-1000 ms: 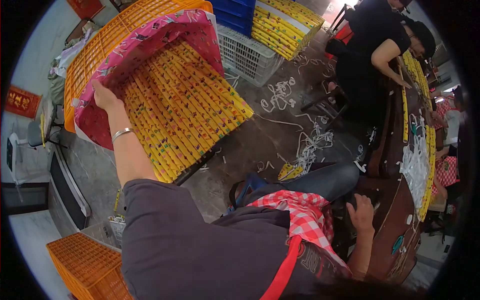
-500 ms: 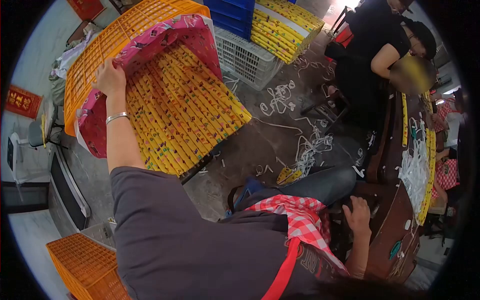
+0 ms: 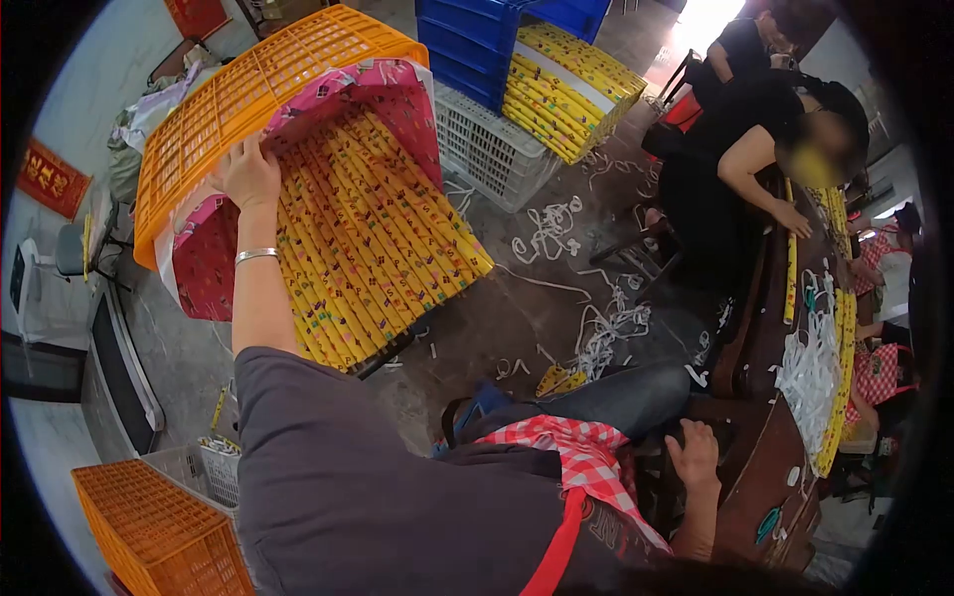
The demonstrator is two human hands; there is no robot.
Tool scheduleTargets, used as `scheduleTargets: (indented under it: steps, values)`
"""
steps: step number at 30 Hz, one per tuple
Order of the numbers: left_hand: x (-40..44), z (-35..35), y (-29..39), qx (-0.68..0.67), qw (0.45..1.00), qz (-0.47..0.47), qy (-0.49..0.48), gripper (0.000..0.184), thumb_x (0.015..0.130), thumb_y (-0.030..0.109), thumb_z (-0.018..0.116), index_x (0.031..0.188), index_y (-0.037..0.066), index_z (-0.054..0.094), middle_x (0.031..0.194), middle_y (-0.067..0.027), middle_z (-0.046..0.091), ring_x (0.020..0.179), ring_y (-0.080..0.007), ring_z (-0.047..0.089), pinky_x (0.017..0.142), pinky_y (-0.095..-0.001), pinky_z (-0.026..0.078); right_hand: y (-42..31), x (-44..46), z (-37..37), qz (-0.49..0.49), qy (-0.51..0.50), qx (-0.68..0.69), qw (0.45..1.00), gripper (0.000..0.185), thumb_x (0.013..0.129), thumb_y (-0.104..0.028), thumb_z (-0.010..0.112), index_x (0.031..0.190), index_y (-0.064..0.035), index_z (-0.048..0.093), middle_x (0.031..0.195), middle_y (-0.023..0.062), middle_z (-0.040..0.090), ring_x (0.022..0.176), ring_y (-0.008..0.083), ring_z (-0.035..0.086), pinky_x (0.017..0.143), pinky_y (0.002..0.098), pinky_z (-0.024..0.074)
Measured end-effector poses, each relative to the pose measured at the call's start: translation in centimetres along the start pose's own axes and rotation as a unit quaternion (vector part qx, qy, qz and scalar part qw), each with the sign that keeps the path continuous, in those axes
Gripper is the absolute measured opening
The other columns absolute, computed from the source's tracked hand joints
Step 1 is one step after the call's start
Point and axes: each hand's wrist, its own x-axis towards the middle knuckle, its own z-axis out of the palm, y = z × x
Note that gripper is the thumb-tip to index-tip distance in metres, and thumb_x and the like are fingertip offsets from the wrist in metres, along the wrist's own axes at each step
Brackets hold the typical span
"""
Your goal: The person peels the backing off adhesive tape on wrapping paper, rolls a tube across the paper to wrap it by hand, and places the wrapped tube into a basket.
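My left hand point(image 3: 248, 177) reaches out to the tipped orange crate point(image 3: 268, 84), its fingers bent over the near edge of the pink patterned lining point(image 3: 402, 89). Many long yellow patterned rolls point(image 3: 373, 238) lie side by side within the lined crate, their ends sticking out toward me. On the right, my right hand point(image 3: 694, 455) is held low beside the dark brown table point(image 3: 760, 457), fingers apart and nothing in it. A red checked cloth point(image 3: 586, 462) is around my waist.
White strips point(image 3: 611, 333) litter the floor. A blue crate point(image 3: 462, 45), a grey crate point(image 3: 492, 149) and bundled yellow rolls point(image 3: 566, 94) stand ahead. Co-workers point(image 3: 730, 169) are at the table, which bears white ribbons point(image 3: 810, 368) and teal scissors point(image 3: 767, 524). Orange crates point(image 3: 164, 526) stand lower left.
My left hand has moved from inside the pink lining up onto its edge at the crate. The lining now lies lower over the rolls' left side. A co-worker's hand has come down onto the table.
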Motion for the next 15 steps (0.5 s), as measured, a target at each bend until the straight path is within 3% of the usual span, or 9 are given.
scheduleTargets:
  steps: [7,12,15]
  values:
    - [6.0,-1.1,5.0,-0.036,0.992,0.024,-0.121,0.047,0.084,0.040,0.068,0.124,0.018,0.057,0.122,-0.0054,0.062,0.113,-0.0276,0.059,0.095,-0.0719,0.032,-0.2,0.5,-0.8,0.033,-0.031,-0.018,0.999,0.042,0.087,-0.027,0.068,0.119,-0.0017,0.059,0.112,0.0181,0.059,0.107,0.0370,0.053,0.091,0.0482,0.0431]
    - [7.1,-1.2,8.5,-0.063,0.993,0.046,-0.092,0.035,0.090,0.035,0.063,0.121,0.017,0.059,0.123,-0.0055,0.062,0.113,-0.0261,0.059,0.099,-0.0622,0.037,0.0,0.7,-0.6,0.013,-0.013,-0.005,1.000,0.041,0.085,-0.026,0.069,0.116,-0.0013,0.060,0.111,0.0191,0.060,0.105,0.0381,0.054,0.090,0.0488,0.0434]
    - [6.8,-1.7,8.6,-0.051,0.986,0.061,-0.148,0.030,0.092,0.032,0.061,0.118,0.018,0.061,0.124,-0.0042,0.061,0.113,-0.0246,0.059,0.099,-0.0587,0.038,-0.2,1.0,-0.6,0.015,-0.018,-0.006,1.000,0.042,0.084,-0.026,0.070,0.117,-0.0011,0.060,0.111,0.0197,0.060,0.104,0.0388,0.054,0.090,0.0495,0.0434]
